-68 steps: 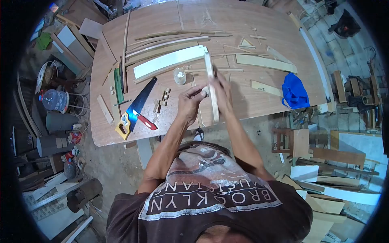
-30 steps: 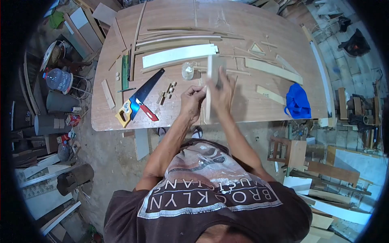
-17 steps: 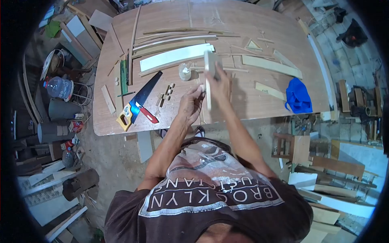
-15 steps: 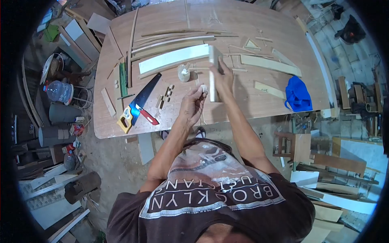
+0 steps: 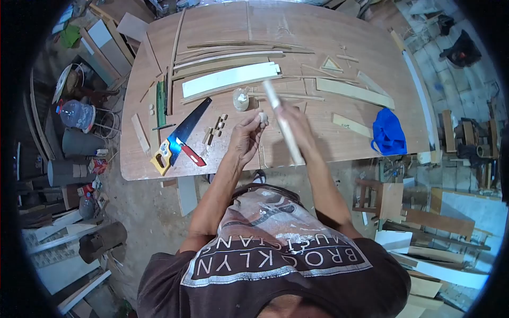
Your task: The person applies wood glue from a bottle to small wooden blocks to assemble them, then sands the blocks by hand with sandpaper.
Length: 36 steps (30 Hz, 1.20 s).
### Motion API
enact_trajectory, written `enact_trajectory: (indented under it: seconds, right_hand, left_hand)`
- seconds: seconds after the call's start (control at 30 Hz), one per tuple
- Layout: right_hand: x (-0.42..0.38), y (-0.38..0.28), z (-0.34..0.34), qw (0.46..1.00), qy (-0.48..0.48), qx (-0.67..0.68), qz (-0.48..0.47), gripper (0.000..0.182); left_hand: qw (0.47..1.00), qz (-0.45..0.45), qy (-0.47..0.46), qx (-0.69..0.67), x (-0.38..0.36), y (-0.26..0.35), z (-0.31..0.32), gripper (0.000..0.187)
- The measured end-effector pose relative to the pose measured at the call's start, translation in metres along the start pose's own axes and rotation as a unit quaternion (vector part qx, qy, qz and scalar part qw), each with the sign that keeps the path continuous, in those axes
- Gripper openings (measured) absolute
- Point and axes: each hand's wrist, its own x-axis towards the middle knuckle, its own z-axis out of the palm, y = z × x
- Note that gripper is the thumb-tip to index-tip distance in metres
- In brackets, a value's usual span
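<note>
My right hand (image 5: 295, 123) grips a pale wooden strip (image 5: 282, 123), held tilted in the air above the near part of the brown table (image 5: 339, 21); the strip is blurred by motion. My left hand (image 5: 245, 135) is just left of it and pinches a small pale lump (image 5: 262, 117) between the fingertips. A small clear jar (image 5: 241, 98) stands on the table just beyond my left hand. A long white board (image 5: 228, 79) lies further back.
A hand saw (image 5: 180, 135) with a yellow and blue handle lies at the left beside a red-handled cutter (image 5: 192, 156) and small wood blocks (image 5: 214, 129). Several thin strips and offcuts lie across the table. A blue bag (image 5: 388, 132) sits near the right edge. Boards and clutter surround the table.
The wooden strip has swung from standing against the end of the white board to a tilted position nearer my body. My left hand stays at the same spot with the lump.
</note>
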Motion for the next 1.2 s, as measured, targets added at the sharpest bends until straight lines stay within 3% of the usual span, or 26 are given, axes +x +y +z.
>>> enact_trajectory:
  seconds: [0.03, 0.2, 0.23, 0.3, 0.33, 0.43, 0.57, 0.63, 0.67, 0.7, 0.77, 0.8, 0.83, 0.9, 0.93, 1.03, 1.07, 1.1, 1.17, 1.2]
  right_hand:
    - [-0.007, 0.008, 0.014, 0.991, 0.014, -0.012, -0.135, 0.057]
    - [0.04, -0.01, 0.021, 0.971, 0.145, -0.185, -0.037, 0.056]
    - [0.038, -0.015, 0.019, 0.972, 0.145, -0.183, -0.04, 0.056]
    - [0.02, -0.02, 0.006, 0.994, 0.086, 0.058, -0.031, 0.063]
    - [0.017, -0.01, 0.0, 0.994, 0.057, 0.072, -0.059, 0.066]
    - [-0.012, 0.015, 0.006, 0.995, 0.059, -0.048, -0.069, 0.068]
    - [-0.017, 0.017, 0.026, 0.984, 0.067, -0.093, -0.14, 0.071]
    - [0.028, 0.044, 0.024, 0.977, 0.056, -0.163, -0.128, 0.061]
    - [0.027, 0.006, 0.025, 0.988, 0.051, -0.139, -0.037, 0.058]
    - [0.025, -0.005, 0.023, 0.988, 0.053, -0.136, -0.04, 0.058]
    - [0.027, -0.018, 0.015, 0.997, 0.048, 0.017, 0.06, 0.057]
    - [0.017, -0.018, 0.013, 0.997, 0.044, 0.058, -0.03, 0.056]
    - [0.003, -0.015, 0.016, 0.997, 0.039, 0.054, -0.033, 0.056]
    - [-0.023, -0.001, 0.023, 0.991, 0.034, -0.084, -0.099, 0.056]
    - [-0.028, 0.007, 0.03, 0.964, 0.09, -0.179, -0.176, 0.057]
    - [0.028, 0.025, 0.033, 0.986, 0.085, -0.069, -0.127, 0.068]
    - [0.027, -0.004, 0.031, 0.997, 0.05, 0.022, 0.055, 0.067]
    - [0.035, -0.006, 0.026, 0.996, 0.052, 0.025, 0.069, 0.061]
    - [0.024, -0.005, 0.018, 0.997, 0.071, 0.019, -0.038, 0.059]
    - [0.01, -0.008, 0.016, 0.997, 0.064, 0.015, -0.041, 0.059]
  left_hand:
    - [1.0, 0.001, 0.002, -0.001, 0.0, 0.0, 0.003, 0.032]
    - [0.999, 0.01, -0.004, 0.037, -0.003, -0.005, 0.01, 0.034]
    - [1.0, 0.016, 0.006, 0.02, -0.003, -0.002, 0.013, 0.035]
    - [1.0, 0.025, -0.012, 0.0, -0.003, 0.005, 0.01, 0.037]
    - [1.0, 0.023, -0.012, -0.003, 0.0, 0.007, 0.008, 0.038]
    - [1.0, 0.029, 0.0, -0.006, 0.001, 0.009, 0.012, 0.033]
    - [0.999, 0.049, 0.011, 0.013, -0.001, 0.006, 0.02, 0.026]
    - [0.998, 0.049, 0.021, 0.019, -0.003, 0.0, 0.016, 0.025]
    - [0.999, 0.03, 0.02, 0.024, -0.002, -0.006, 0.004, 0.025]
    - [0.999, 0.018, 0.011, 0.03, 0.0, -0.003, 0.003, 0.026]
    - [1.0, 0.019, 0.018, 0.015, 0.002, -0.003, 0.005, 0.026]
    - [0.999, 0.025, 0.018, -0.013, 0.003, -0.001, 0.005, 0.026]
    - [0.998, 0.03, 0.017, -0.042, 0.004, 0.001, 0.007, 0.026]
    - [0.997, 0.034, 0.046, -0.042, 0.004, 0.002, 0.014, 0.025]
    - [0.998, 0.023, 0.039, -0.036, 0.002, 0.003, 0.017, 0.024]
    - [0.999, 0.007, 0.013, -0.035, 0.006, -0.004, -0.001, 0.022]
    - [0.999, 0.009, 0.017, -0.036, 0.006, -0.009, 0.002, 0.022]
    - [0.999, 0.012, 0.024, -0.038, 0.004, -0.012, 0.006, 0.022]
    - [0.999, 0.015, 0.026, -0.043, 0.005, -0.008, 0.011, 0.023]
    - [0.998, 0.016, 0.036, -0.049, 0.005, -0.006, 0.012, 0.023]
